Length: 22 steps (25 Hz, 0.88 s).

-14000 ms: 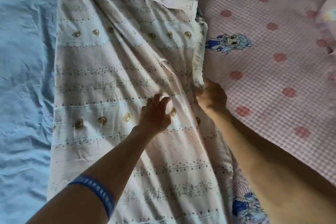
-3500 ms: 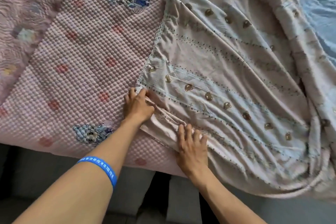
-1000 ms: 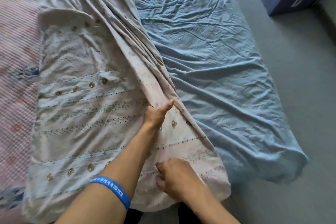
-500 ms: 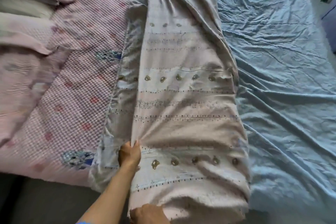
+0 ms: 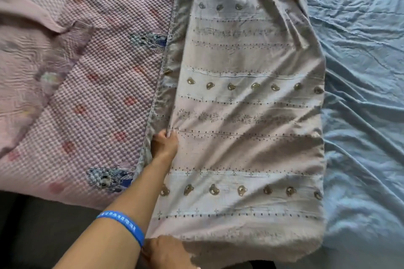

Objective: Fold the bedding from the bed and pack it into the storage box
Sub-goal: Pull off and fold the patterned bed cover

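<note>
Half a second ago my left hand [image 5: 164, 145] sat nearer the bed's near edge; it is now farther up the left border of the pale pinkish-grey sheet printed with rows of small bears and dotted lines [image 5: 244, 120]. The sheet has gone from a loose drape to a long doubled strip, its right fold lying straight over the crumpled light-blue bed sheet [image 5: 363, 94]. In my judgement the lengthwise fold is nearly set and only the left edges need aligning before I fold it crosswise.

My left fingers [image 5: 169, 135] are pressed together and curled, pinching the upper layer's left edge, just beside the trim of the lower layer that peeks out along the pink waffle-textured quilt with red motifs and cartoon figures [image 5: 94, 98]. A blue wristband [image 5: 124, 224] circles that forearm.

My right hand [image 5: 166, 251] is at the near left corner of the strip, touching the hem that hangs over the bed edge. Its fingers are hidden under the cloth and by the frame edge, so I cannot tell their spread. No storage box is visible.
</note>
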Each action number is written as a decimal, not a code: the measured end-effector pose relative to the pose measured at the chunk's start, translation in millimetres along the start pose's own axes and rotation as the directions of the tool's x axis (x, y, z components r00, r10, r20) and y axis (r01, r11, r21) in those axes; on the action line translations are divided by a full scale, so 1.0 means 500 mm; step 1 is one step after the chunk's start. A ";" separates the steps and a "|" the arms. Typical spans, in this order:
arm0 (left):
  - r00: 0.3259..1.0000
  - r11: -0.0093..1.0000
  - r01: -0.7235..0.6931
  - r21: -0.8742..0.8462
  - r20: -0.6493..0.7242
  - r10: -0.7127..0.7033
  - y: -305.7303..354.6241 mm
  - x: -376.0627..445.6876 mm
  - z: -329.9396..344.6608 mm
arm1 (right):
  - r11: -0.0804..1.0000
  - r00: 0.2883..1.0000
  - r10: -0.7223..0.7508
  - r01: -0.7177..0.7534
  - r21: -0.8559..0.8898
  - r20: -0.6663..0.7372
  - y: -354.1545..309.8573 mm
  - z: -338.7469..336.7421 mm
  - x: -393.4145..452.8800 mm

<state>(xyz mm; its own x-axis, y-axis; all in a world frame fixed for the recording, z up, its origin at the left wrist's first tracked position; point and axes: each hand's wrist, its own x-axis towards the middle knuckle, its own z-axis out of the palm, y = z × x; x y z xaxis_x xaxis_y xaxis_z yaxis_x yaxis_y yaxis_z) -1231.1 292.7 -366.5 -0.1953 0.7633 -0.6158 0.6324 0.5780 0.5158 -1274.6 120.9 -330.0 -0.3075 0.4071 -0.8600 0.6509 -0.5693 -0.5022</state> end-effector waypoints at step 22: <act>0.860 0.555 -0.499 0.666 0.301 0.412 -0.168 -0.171 0.021 | 0.661 0.296 0.750 -0.354 0.662 -0.592 0.536 -0.193 -0.153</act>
<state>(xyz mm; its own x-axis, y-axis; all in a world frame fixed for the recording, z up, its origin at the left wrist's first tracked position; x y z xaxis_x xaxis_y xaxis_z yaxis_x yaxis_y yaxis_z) -1259.6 175.7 -363.4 0.3184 0.8079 -0.4960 0.9473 -0.2524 0.1970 -1009.4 6.0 -390.0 0.8078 0.1159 -0.5779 0.0799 -0.9930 -0.0874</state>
